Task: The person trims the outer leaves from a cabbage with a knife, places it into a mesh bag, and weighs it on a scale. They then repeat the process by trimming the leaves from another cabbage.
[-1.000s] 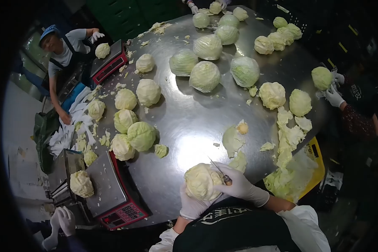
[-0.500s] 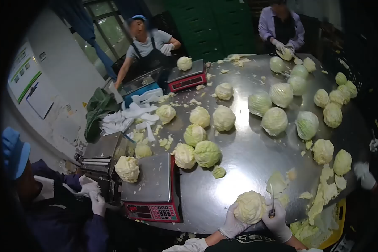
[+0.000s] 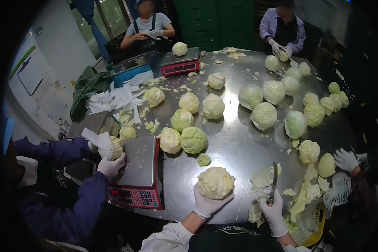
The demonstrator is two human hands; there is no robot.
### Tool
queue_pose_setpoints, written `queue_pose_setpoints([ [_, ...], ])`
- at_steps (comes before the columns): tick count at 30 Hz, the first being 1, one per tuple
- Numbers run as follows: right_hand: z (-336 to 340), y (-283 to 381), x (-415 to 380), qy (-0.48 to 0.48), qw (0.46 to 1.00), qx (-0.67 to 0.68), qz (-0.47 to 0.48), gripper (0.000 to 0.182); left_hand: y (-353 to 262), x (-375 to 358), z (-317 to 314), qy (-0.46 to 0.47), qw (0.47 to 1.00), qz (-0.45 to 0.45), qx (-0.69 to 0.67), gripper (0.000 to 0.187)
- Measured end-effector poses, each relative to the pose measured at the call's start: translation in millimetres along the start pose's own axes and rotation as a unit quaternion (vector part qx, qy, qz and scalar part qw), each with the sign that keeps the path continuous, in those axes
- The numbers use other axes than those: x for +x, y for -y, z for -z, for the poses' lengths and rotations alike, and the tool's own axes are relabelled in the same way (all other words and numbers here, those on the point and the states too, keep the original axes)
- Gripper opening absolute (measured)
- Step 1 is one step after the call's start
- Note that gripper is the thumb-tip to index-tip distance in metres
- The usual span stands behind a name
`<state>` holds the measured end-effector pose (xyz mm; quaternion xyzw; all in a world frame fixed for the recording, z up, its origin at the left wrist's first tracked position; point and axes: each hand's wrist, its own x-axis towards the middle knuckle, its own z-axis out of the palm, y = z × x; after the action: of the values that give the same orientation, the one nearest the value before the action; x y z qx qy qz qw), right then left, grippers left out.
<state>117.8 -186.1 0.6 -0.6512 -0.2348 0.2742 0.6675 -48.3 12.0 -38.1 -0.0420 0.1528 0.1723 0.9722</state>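
My gloved left hand (image 3: 206, 205) cradles a pale trimmed cabbage (image 3: 216, 182) from below and the left, holding it over the near part of the metal table (image 3: 235, 147). In my gloved right hand (image 3: 274, 215) is a knife (image 3: 274, 179) with a curved blade that points up and away from me. The knife is apart from the cabbage, off to its right. Loose cabbage leaves (image 3: 261, 178) lie beside and beyond the blade.
On the left stands a red scale (image 3: 139, 161); a co-worker there holds a netted cabbage (image 3: 110, 147). Several cabbages (image 3: 193, 140) sit mid-table, with wrapped ones (image 3: 263, 116) farther right. Trimmed leaves (image 3: 305, 192) hang toward a yellow crate (image 3: 317, 230). Other people stand around the table.
My left hand has carried the cabbage leftward and away from the knife. My right hand stays on the right with the knife. The co-worker at left has picked up a cabbage in netting.
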Motion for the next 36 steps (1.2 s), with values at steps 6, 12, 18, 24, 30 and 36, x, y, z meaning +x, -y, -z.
queue_pose_setpoints([
  [6, -40, 31, 34, 0.12, 0.954, -0.199, 0.19, 0.079, 1, -2, -31, -0.001, 0.983, -0.092, 0.16, 0.09],
  [12, -74, 34, 39, 0.146, 0.985, -0.046, -0.083, 0.06, 16, 2, -25, 0.007, 0.99, -0.096, 0.102, 0.086],
  [18, -63, -17, 33, 0.066, 0.958, -0.046, 0.276, 0.021, 13, 0, -41, 0.006, 0.977, -0.137, 0.165, 0.082],
  [24, -4, -31, 23, -0.013, 1.0, 0.01, -0.001, 0.029, -83, -2, -85, 0.076, 0.979, -0.19, 0.016, 0.072],
  [30, -1, -41, -23, 0.074, 0.98, -0.083, -0.163, 0.047, -222, 46, -72, -0.097, 0.894, -0.358, 0.253, 0.069],
  [36, 4, -45, -49, 0.07, 0.987, -0.015, -0.145, 0.056, -172, 82, -124, -0.13, 0.764, -0.477, 0.414, 0.067],
])
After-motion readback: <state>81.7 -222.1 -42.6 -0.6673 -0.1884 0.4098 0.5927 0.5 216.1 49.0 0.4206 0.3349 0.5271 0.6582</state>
